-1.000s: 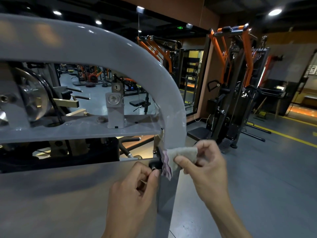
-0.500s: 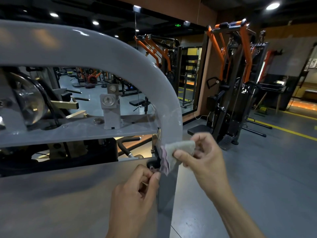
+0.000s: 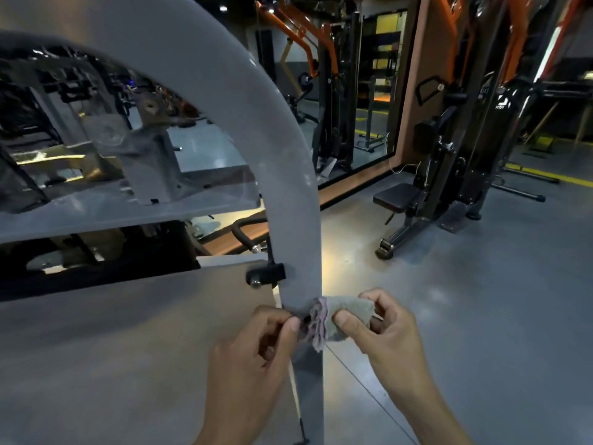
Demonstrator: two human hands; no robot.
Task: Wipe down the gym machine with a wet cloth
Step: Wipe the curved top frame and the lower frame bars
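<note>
The grey cloth [image 3: 340, 316], folded with a frayed purple edge, is pinched by both hands against the grey curved frame [image 3: 288, 175]. The right hand [image 3: 382, 329] grips it with thumb and fingers; the left hand [image 3: 256, 351] pinches its edge. Grey shiny floor [image 3: 481, 300], orange machines [image 3: 321, 59] behind

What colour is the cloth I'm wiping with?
The cloth is grey-beige with a pinkish-purple edge, seen in the head view.

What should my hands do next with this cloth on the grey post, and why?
Probably slide the cloth further down the grey post. Both hands, left hand and right hand, pinch it round the post just below the black bracket, and bare post runs on beneath.
</note>
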